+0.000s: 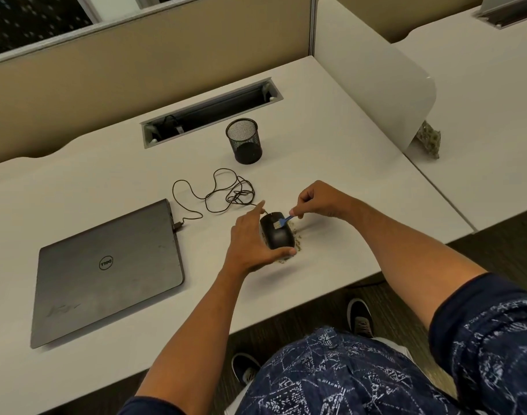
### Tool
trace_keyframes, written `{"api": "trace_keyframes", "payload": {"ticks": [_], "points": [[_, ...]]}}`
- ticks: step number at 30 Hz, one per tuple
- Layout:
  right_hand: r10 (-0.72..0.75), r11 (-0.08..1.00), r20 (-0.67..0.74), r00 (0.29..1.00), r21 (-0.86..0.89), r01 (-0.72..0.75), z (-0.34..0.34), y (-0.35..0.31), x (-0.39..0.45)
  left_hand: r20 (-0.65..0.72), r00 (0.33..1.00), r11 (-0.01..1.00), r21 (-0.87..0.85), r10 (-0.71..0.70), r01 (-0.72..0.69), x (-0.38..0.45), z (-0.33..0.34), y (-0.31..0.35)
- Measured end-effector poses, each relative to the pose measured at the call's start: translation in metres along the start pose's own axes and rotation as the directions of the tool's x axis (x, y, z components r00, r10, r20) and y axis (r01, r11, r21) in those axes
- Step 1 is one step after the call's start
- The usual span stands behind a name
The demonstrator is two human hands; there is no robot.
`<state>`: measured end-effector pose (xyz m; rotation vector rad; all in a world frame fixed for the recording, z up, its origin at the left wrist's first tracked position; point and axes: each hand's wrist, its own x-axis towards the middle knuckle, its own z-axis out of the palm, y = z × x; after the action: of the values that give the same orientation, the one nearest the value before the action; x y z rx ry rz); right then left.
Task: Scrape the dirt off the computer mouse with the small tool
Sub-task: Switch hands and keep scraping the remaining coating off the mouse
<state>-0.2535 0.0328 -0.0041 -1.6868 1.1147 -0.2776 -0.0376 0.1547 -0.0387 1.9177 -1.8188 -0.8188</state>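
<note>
A person's left hand point(250, 241) steadies a black computer mouse point(277, 235) on a white table point(331, 163) while the right hand point(316, 202) pinches a small blue tool point(283, 220) whose pale tip rests on the mouse's top. Dirt point(298, 239) speckles the table at the mouse's 3 o'clock side. The mouse's cable point(220, 190) loops toward a closed laptop point(106, 271) at 9 o'clock; a mesh cup point(244, 140) stands at 12 o'clock.

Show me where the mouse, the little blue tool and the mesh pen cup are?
computer mouse point(278, 236), head view, on its black back.
small tool point(281, 221), head view, on its blue neck just behind the pale head.
mesh pen cup point(244, 140), head view, on its side wall.
</note>
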Motion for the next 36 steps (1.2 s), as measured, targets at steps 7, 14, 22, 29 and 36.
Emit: {"api": "trace_keyframes", "payload": {"ticks": [7,14,22,29,36], "points": [[0.025,0.997,-0.172,0.985,0.080,-0.011,-0.009,0.009,0.004,0.048,0.998,1.000,0.013,-0.027,0.027,0.001,-0.003,0.001],[0.044,0.999,-0.161,0.986,-0.017,-0.047,0.000,0.013,0.011,0.050,0.999,0.999,0.041,-0.018,0.016,0.001,-0.004,0.004],[0.069,0.990,-0.060,0.996,0.126,-0.061,-0.009,0.014,0.003,0.066,0.998,0.998,0.054,-0.023,0.020,0.001,-0.005,0.004],[0.073,0.993,0.030,0.997,0.091,-0.075,-0.015,0.013,-0.002,0.085,0.996,0.997,0.081,-0.023,0.016,0.003,-0.006,0.004],[0.032,0.999,0.236,0.971,-0.021,-0.028,-0.007,0.012,0.000,0.090,0.996,0.997,0.080,-0.016,0.009,0.004,-0.006,0.004]]}}
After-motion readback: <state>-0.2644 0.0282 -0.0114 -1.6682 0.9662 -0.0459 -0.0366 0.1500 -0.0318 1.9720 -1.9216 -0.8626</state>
